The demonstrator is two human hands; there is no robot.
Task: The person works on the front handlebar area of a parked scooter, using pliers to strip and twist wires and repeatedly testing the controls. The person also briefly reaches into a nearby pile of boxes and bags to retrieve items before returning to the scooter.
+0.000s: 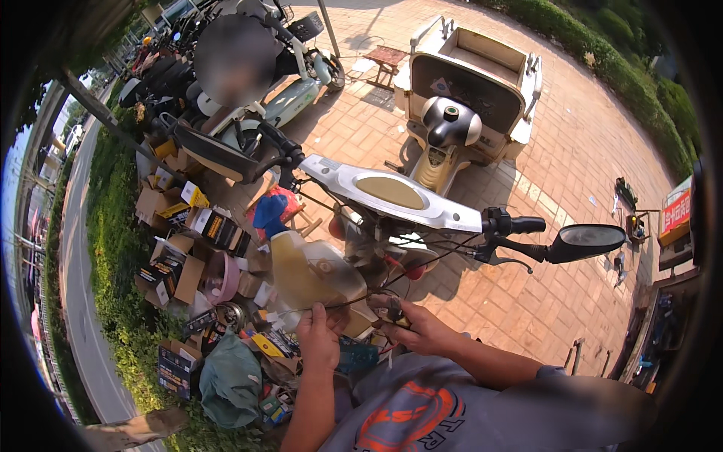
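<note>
My left hand (319, 336) pinches a thin black cable (350, 303) between thumb and fingers. The cable runs right, toward my right hand (419, 328). That hand is closed around a small hand tool (395, 310) with dark and yellowish parts, perhaps pliers; its jaws are too small to make out. Just beyond both hands stands a scooter's front end, with a silver handlebar cover (392, 192) and loose dark cables hanging beneath it. A cream-and-yellow body panel (309, 264) sits beyond my left hand, and a blue cloth or glove (271, 215) lies at its far end.
Open cardboard boxes (181, 271), a pink basin (221, 277) and a green bag (230, 380) crowd the left side by the hedge. A mirror (587, 242) and brake lever (512, 261) stick out right. Farther off stand a cargo tricycle (471, 83) and a pale green scooter (290, 105).
</note>
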